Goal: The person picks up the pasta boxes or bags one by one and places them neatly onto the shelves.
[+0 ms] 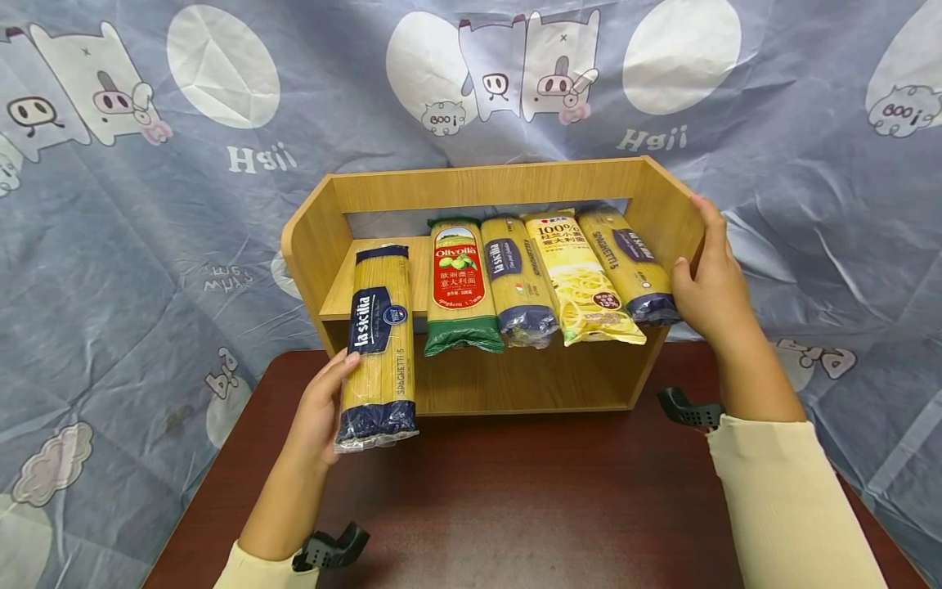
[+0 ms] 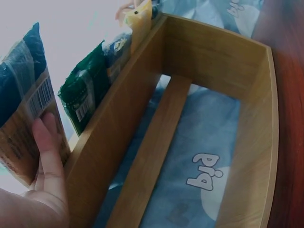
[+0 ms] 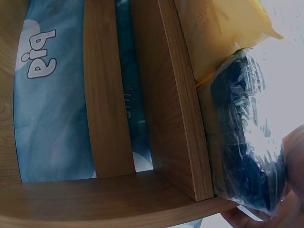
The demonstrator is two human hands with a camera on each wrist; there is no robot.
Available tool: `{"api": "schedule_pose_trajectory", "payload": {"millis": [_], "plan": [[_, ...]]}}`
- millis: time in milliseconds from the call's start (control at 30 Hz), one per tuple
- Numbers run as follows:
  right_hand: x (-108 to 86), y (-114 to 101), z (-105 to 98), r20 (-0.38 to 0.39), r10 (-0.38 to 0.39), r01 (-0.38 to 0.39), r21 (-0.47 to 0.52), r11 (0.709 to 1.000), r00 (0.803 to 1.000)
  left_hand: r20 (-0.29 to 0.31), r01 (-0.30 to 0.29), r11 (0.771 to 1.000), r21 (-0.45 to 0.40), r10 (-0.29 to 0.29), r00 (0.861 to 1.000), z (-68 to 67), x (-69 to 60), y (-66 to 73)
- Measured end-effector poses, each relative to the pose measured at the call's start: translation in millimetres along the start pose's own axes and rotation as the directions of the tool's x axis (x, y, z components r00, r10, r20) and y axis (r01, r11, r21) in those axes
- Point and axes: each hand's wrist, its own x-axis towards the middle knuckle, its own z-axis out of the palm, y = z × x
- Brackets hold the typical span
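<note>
My left hand [image 1: 321, 405] holds a spaghetti pack [image 1: 377, 368] with dark blue ends by its lower left side, upright in front of the shelf's left part. In the left wrist view, the thumb of the left hand [image 2: 50, 171] lies against this pack [image 2: 26, 109]. My right hand [image 1: 710, 282] grips the right side panel [image 1: 666, 213] of the wooden shelf, thumb inside, close to another blue-ended spaghetti pack [image 1: 625, 254]. Whether the thumb touches that pack, I cannot tell. Part of the right hand [image 3: 295, 166] shows beside the pack's end [image 3: 247, 137] in the right wrist view.
On the upper board [image 1: 338, 301] lean a green-ended red-label pasta pack [image 1: 461, 278], a la Sicilia spaghetti pack [image 1: 518, 274] and a yellow pasta pack [image 1: 581, 274], their lower ends jutting forward. The shelf stands on a dark red table [image 1: 545, 491], before a grey-blue cloth [image 1: 471, 147].
</note>
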Motion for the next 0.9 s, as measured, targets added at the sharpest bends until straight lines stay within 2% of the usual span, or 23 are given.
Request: {"api": "schedule_pose_trajectory", "payload": {"millis": [100, 367, 600, 800, 900], "plan": [[-0.5, 0, 0, -0.001, -0.003, 0.003, -0.001, 1.0, 1.0, -0.013, 0.017, 1.0, -0.002, -0.017, 1.0, 1.7, 2.3, 2.6], [-1.1, -1, 1, -0.016, -0.011, 0.011, -0.003, 1.0, 1.0, -0.117, 0.05, 0.999, -0.019, -0.052, 0.992, 7.2, 13.0, 7.8], [-1.2, -1, 1, -0.016, -0.01, 0.01, -0.006, 1.0, 1.0, -0.153, 0.063, 0.996, -0.059, -0.072, 0.986, 9.4, 25.0, 10.0], [-1.3, 0, 1, -0.009, -0.003, 0.003, -0.002, 1.0, 1.0, -0.205, 0.063, 0.994, -0.09, -0.08, 0.976, 12.1, 34.8, 9.5], [-1.1, 0, 1, -0.012, -0.007, 0.007, 0.0, 1.0, 1.0, -0.247, 0.07, 0.993, -0.093, -0.092, 0.965, 13.8, 38.7, 9.3]]}}
